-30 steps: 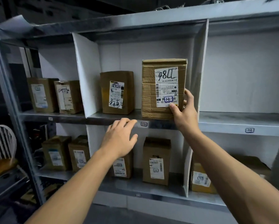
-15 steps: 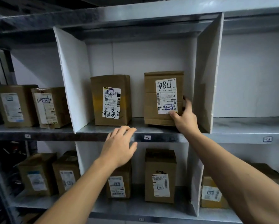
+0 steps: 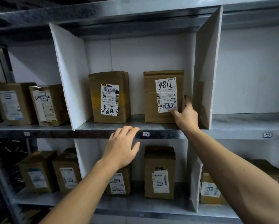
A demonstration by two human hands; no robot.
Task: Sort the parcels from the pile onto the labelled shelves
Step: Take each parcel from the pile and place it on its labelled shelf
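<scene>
I see my right hand (image 3: 184, 116) spread loosely against the lower right corner of a creased brown cardboard parcel (image 3: 151, 97), fingers touching it, not gripping. The boxy parcel stands upright on the dull metal shelf (image 3: 135, 125), in the compartment tagged "1-2", right of a taped carton (image 3: 110, 97). My left hand (image 3: 121, 147) hovers flat and open, empty, near the shelf's edge.

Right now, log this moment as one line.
right hand: on 1-2 parcel | parcel: standing in bay 1-2 | left hand: empty
</scene>
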